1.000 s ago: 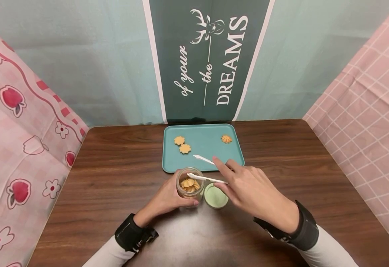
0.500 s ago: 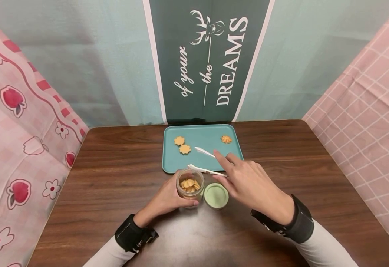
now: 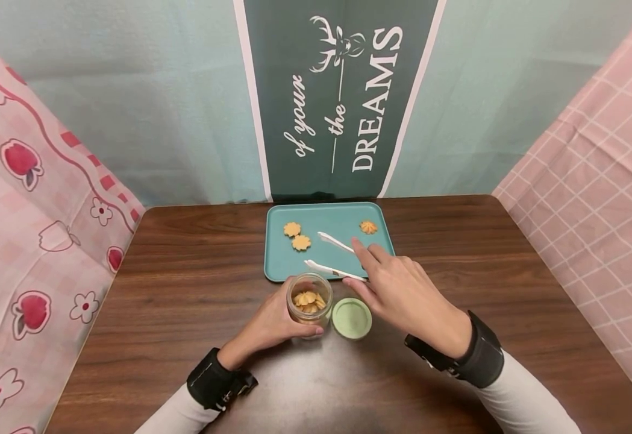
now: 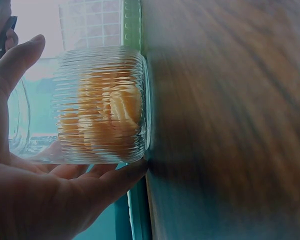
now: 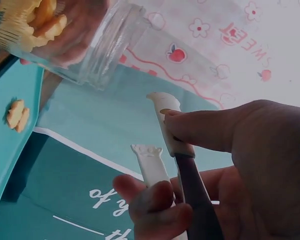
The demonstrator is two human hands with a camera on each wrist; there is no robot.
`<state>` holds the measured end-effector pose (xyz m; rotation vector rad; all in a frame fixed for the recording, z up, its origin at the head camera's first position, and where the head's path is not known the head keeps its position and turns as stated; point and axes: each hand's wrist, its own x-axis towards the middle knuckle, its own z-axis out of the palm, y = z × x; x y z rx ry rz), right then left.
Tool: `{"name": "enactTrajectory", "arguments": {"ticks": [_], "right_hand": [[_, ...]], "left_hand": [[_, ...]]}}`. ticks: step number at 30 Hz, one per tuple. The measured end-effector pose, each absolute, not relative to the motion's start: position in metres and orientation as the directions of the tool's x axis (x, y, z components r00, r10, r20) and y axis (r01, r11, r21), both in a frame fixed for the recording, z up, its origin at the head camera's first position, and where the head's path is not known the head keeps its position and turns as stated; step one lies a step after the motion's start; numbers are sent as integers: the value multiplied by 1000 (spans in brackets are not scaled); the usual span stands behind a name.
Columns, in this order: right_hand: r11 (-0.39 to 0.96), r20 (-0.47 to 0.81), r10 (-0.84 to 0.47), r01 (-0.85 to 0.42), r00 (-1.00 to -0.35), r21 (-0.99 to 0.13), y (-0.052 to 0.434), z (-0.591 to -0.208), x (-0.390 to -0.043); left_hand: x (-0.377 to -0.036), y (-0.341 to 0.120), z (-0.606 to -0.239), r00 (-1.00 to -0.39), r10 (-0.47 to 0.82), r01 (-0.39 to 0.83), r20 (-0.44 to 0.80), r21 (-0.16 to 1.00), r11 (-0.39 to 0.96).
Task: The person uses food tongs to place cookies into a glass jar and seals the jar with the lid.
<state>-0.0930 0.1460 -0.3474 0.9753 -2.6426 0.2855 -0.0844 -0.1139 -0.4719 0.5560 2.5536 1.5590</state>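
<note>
My left hand (image 3: 272, 322) grips a ribbed clear glass jar (image 4: 35, 120), which stands upright and uncapped on the table. Several flower-shaped cookies (image 3: 307, 301) lie inside it. My right hand (image 3: 408, 292) holds a pair of tongs (image 3: 334, 270) with white tips and, in the right wrist view, a dark handle (image 5: 192, 192). The tong tips stand apart with nothing between them, just beyond the jar's mouth and over the near part of a teal tray (image 3: 329, 217). Between the hands a round green lid (image 3: 352, 318) lies beside the jar.
Two cookies (image 3: 302, 243) lie close together on the tray's left side, and one cookie (image 3: 368, 226) at its far right. Patterned cloths hang at the back and both sides of the wooden table (image 3: 196, 253).
My right hand has moved the tongs away from me, off the jar's mouth and towards the tray. The left hand and the jar have stayed put.
</note>
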Motion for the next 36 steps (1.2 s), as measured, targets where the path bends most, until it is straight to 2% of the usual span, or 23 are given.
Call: {"name": "enactTrajectory", "arguments": {"ticks": [36], "right_hand": [[803, 207, -559, -587, -803, -106, 132, -379, -141]], "left_hand": [[-86, -113, -469, -933, 346, 247, 100, 877, 412]]}}
